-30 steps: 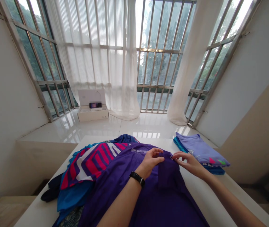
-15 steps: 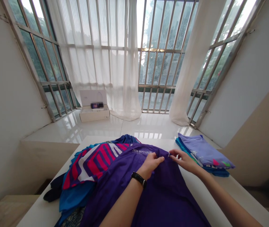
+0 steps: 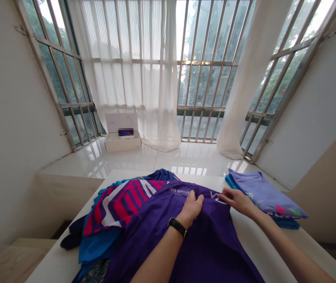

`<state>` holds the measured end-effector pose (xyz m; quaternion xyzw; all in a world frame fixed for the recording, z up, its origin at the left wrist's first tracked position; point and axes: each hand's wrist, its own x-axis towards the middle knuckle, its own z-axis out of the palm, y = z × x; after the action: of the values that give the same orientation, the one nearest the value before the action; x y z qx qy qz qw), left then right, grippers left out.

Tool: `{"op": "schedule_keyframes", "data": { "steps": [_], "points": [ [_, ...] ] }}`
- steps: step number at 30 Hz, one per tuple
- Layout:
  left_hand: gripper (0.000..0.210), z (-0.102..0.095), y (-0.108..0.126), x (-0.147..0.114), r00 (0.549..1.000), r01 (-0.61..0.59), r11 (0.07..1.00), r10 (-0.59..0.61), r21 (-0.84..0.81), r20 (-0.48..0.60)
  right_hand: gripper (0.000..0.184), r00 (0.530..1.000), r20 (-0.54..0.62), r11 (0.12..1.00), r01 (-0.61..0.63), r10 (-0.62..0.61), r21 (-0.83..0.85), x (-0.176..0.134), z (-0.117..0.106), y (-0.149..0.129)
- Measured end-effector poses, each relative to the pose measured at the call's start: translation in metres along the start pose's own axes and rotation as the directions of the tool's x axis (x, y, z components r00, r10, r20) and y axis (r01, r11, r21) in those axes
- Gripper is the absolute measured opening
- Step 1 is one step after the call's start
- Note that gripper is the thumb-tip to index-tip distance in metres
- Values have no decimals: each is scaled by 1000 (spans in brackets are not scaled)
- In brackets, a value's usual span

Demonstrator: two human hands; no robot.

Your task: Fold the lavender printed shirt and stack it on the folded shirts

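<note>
A purple T-shirt (image 3: pixel 209 239) with white lettering near its top and a pink-and-white striped part at the left lies spread over the near table. My left hand (image 3: pixel 190 210), a black watch on its wrist, pinches the shirt's cloth beside the lettering. Farther right, my right hand (image 3: pixel 236 200) grips the shirt's edge between thumb and fingers, next to a white mark. Under the purple shirt, at the left, other garments in blue (image 3: pixel 98 245) and dark patterned cloth stick out.
Folded clothes with a lavender shirt (image 3: pixel 266 192) on top sit at the table's right. An open white box (image 3: pixel 122 144) rests on the window ledge (image 3: pixel 168 159) behind. White curtains hang before barred windows. A dark cloth bit (image 3: pixel 72 236) hangs over the table's left side.
My right hand has moved right, drawing the purple shirt's edge outward so that white marks now show beside it. The whole view has shifted slightly.
</note>
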<state>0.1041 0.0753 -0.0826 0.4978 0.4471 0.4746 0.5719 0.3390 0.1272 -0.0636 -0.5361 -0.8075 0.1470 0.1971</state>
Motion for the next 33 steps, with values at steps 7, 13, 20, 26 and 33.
{"op": "schedule_keyframes", "data": {
  "steps": [7,13,20,26,33],
  "points": [
    [19,-5,-1,-2,989,-25,934,76,357,-128,42,977,-204,979,-104,67,-176,-5,5,8],
    [32,-8,9,-14,987,-40,739,136,673,-91,30,937,-349,981,-67,1,-179,-30,20,-29],
    [43,-13,15,-18,971,-131,574,237,808,-11,51,997,-77,986,-18,6,-164,-55,68,-75],
    [35,-33,19,-18,974,-144,280,210,949,86,69,986,64,954,-130,152,-271,-60,84,-85],
    [56,-40,42,-15,980,-198,165,20,966,198,60,990,-8,944,-139,143,-298,-46,70,-91]
  ]
}}
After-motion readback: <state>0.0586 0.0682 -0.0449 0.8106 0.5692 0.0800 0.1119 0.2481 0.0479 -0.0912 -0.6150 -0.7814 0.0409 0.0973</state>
